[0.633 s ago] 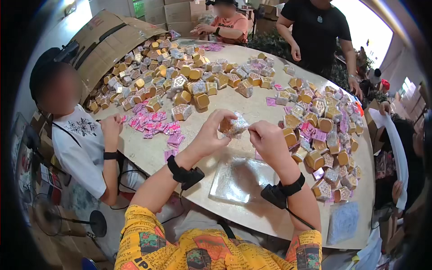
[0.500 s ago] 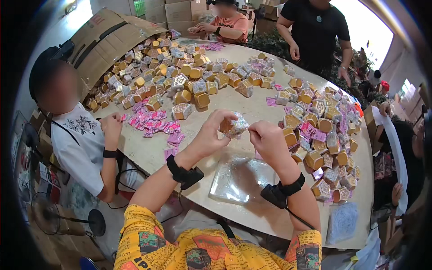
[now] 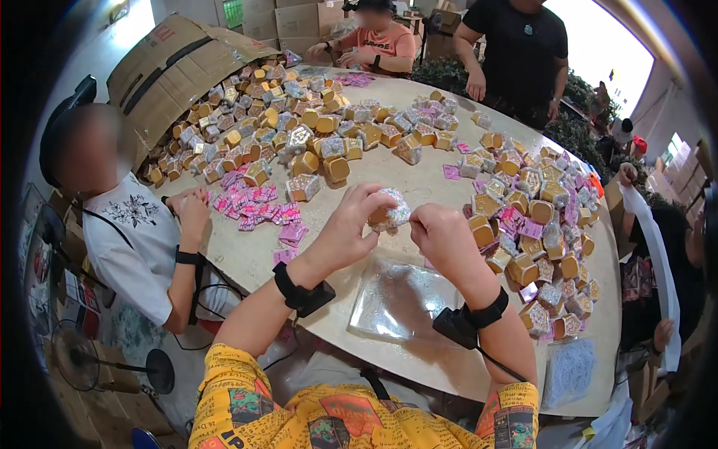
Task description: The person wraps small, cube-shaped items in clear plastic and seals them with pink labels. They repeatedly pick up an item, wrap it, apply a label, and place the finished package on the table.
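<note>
My left hand [image 3: 350, 224] is closed around a small house-shaped ornament [image 3: 389, 212] with a brown-gold side and a glittery, pale frosted side. It is held up over the near part of the table. Just right of the ornament, my right hand [image 3: 443, 238] is closed with thumb and forefinger pinched together; whatever lies between them is too small to make out. Beneath both hands lies a flat stack of clear plastic bags [image 3: 400, 303]. Pink printed packets [image 3: 250, 206] are heaped to the left of my left hand.
Gold and glittery ornaments [image 3: 336, 142] spread from a tipped cardboard box [image 3: 168, 67] across the far table. Another pile [image 3: 538, 217], mixed with pink packets, stands at right, near a bag of bluish-white thread-like material [image 3: 570, 370]. Co-workers are at left, far side and right.
My hands stay nearly in place; the ornament has turned slightly, showing more of its glittery side. The co-worker at left has brought their hands together, and the standing person has shifted.
</note>
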Available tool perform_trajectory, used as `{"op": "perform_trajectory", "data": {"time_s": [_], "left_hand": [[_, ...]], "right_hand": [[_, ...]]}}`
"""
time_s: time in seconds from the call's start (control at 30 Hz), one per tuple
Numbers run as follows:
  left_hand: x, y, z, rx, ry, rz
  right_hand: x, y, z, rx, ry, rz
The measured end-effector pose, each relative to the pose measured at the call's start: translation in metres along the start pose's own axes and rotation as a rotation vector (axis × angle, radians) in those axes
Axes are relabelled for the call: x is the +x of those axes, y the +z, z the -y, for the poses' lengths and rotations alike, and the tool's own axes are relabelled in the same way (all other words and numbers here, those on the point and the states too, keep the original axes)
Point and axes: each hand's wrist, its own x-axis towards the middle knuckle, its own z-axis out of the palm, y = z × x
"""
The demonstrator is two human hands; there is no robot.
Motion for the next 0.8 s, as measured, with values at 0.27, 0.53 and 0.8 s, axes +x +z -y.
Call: {"op": "perform_trajectory", "data": {"time_s": [0.27, 0.53, 0.8], "left_hand": [[-0.008, 0.0, 0.006, -0.149, -0.152, 0.041], [-0.01, 0.013, 0.006, -0.154, -0.149, 0.08], [-0.006, 0.017, 0.003, -0.195, -0.206, 0.219]], "right_hand": [[-0.001, -0.007, -0.007, 0.694, 0.359, 0.169], [-0.004, -0.002, -0.034, 0.917, 0.484, 0.236], [-0.002, -0.007, -0.051, 0.758, 0.413, 0.334]]}}
